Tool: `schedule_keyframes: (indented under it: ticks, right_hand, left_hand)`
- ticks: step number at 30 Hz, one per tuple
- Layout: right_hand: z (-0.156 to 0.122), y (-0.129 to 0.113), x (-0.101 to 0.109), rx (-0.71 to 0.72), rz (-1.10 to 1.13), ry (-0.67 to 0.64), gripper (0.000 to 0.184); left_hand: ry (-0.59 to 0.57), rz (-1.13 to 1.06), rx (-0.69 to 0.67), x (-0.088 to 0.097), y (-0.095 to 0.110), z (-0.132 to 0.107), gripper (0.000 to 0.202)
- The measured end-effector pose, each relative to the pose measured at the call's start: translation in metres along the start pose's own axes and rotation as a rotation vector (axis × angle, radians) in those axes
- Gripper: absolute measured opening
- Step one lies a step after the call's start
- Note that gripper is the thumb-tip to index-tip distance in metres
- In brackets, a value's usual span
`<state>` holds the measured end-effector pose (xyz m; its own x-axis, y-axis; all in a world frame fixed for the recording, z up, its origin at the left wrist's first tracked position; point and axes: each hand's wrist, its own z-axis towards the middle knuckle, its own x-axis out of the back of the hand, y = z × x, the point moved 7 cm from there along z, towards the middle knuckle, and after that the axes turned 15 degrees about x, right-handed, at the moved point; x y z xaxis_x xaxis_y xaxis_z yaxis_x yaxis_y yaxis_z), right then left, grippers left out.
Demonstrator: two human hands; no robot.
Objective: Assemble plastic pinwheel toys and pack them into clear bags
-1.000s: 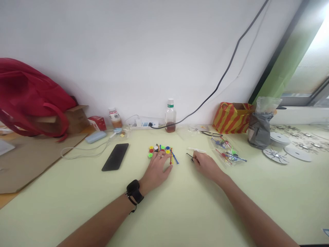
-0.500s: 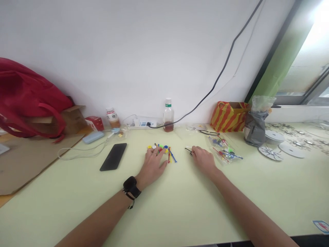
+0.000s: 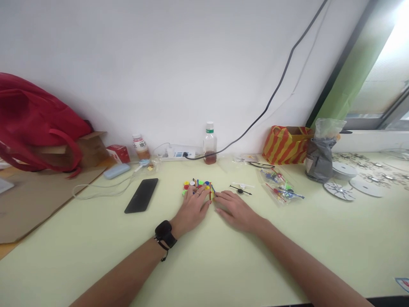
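Observation:
On the pale green table, small coloured plastic pieces [image 3: 200, 183] lie in a cluster: round discs and thin arrows in red, yellow, blue, green and white. My left hand [image 3: 191, 209] rests on the near side of this cluster, fingers spread over it and hiding part of it. My right hand [image 3: 236, 209] lies flat and open, its fingertips touching the thin blue and yellow arrows [image 3: 212, 191] at the cluster's right edge. Beyond my right hand lie a black spinner arrow [image 3: 240, 191] with a round hub and a white arrow [image 3: 243, 185].
A black phone [image 3: 141, 195] lies to the left. Clear bags [image 3: 283, 189] of similar pieces are at right, near grey discs [image 3: 339, 191] and a striped bag [image 3: 286, 145]. A bottle [image 3: 210, 145] stands by the wall beside a cable and power strip [image 3: 174, 152].
My right hand has let go of the black spinner arrow, leaving it beside the white one, and moved left to the coloured arrows. My left hand has stayed over the cluster.

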<state>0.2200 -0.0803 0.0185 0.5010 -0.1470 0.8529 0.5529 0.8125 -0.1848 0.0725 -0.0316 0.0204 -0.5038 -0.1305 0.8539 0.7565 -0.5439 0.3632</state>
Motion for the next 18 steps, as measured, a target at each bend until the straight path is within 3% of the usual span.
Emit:
schedule_keyframes:
  ticks: [5, 9, 18]
  right_hand:
    - [-0.004, 0.011, 0.001, -0.084, -0.034, 0.014, 0.035]
    - [-0.005, 0.014, -0.001, -0.129, -0.076, 0.002, 0.049]
    - [-0.003, 0.011, -0.007, -0.130, 0.038, -0.073, 0.058]
  left_hand:
    - [0.023, -0.032, -0.044, 0.003, 0.005, 0.000, 0.037]
    - [0.026, -0.046, -0.046, 0.004, 0.008, 0.003, 0.030]
    - [-0.040, -0.083, -0.047, 0.005, 0.012, 0.004, 0.021]
